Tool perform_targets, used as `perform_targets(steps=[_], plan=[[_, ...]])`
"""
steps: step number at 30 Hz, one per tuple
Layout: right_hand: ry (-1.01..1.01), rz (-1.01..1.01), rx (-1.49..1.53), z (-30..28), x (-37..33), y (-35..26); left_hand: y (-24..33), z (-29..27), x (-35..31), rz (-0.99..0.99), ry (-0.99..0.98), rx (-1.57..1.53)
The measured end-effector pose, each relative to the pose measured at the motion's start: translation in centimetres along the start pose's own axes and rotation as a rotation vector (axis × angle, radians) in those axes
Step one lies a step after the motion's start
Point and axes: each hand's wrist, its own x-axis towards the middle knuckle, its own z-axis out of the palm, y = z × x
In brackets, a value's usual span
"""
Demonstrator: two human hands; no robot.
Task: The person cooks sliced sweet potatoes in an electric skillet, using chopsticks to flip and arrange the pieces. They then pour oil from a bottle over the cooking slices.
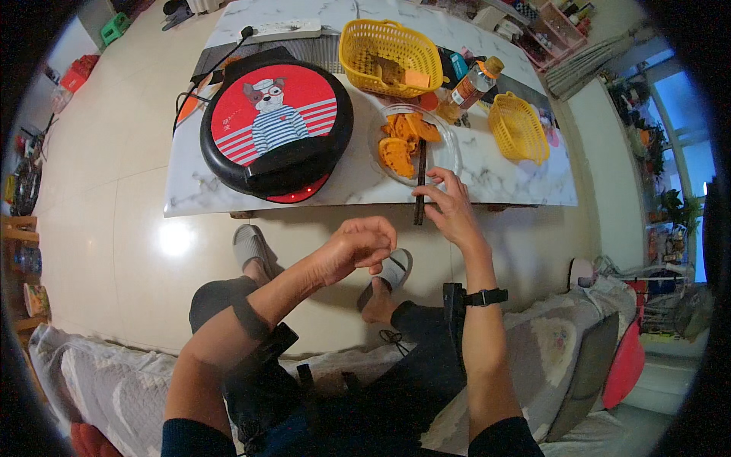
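Note:
My left hand (356, 245) hangs in front of the table edge, its fingers loosely curled and a little apart, with nothing seen in it. My right hand (451, 204) is at the table's front edge, with its fingers closed on a pair of dark chopsticks (419, 199). The chopsticks lie over the rim of a clear glass plate (451, 155), and their near ends stick out past the table. Orange pieces of food (397, 154), browned in places, are heaped on the plate. Left of it stands a round black electric griddle (343, 145), its red lid closed and small red lights lit.
Behind the plate is a yellow basket (358, 62) with things in it. A bottle (468, 87) of amber liquid and a second yellow basket (519, 129) stand to the right. A power strip (285, 30) lies at the back of the marble-patterned table (533, 186).

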Motion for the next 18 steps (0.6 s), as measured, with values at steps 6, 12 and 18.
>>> perform_targets(steps=[6, 12, 18], plan=[[0.521, 0.018, 0.113, -1.5, 0.6, 1.9, -0.2, 0.5, 0.8, 0.026, 0.024, -0.014], [0.884, 0.356, 0.744, -5.0, -0.3, 3.4, 0.1, 0.2, 0.4, 0.038, 0.023, 0.002], [0.504, 0.489, 0.895, -2.9, 1.0, 3.5, -0.8, 0.1, 1.1, 0.017, 0.03, 0.084]])
